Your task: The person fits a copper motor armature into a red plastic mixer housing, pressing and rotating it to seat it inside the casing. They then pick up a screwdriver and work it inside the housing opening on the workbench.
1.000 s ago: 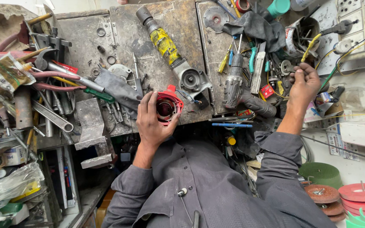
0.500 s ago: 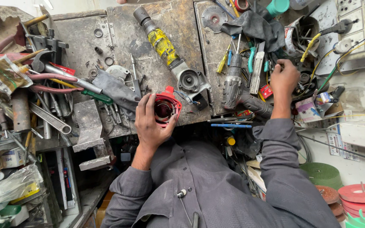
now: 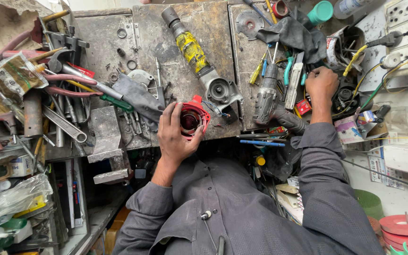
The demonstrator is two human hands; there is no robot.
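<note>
My left hand is wrapped around a red round motor housing at the bench's front edge, its open end facing up. Thin wires run from it toward a yellow-bodied angle grinder that lies diagonally on the metal bench top, its grey gear head close to the housing. My right hand rests palm down among small tools at the right. Its fingers are curled and hidden, so I cannot see whether it holds anything. A grey drill lies between the two hands.
Spanners, pliers and a pipe wrench crowd the left side. A dark cloth, screwdrivers and a teal cap lie at the back right. Red discs are stacked at the lower right. A blue screwdriver lies below the bench edge.
My right hand has shifted a little left across the tool pile and now sits lower among the tools. My left hand has kept hold of the red housing, nearly still.
</note>
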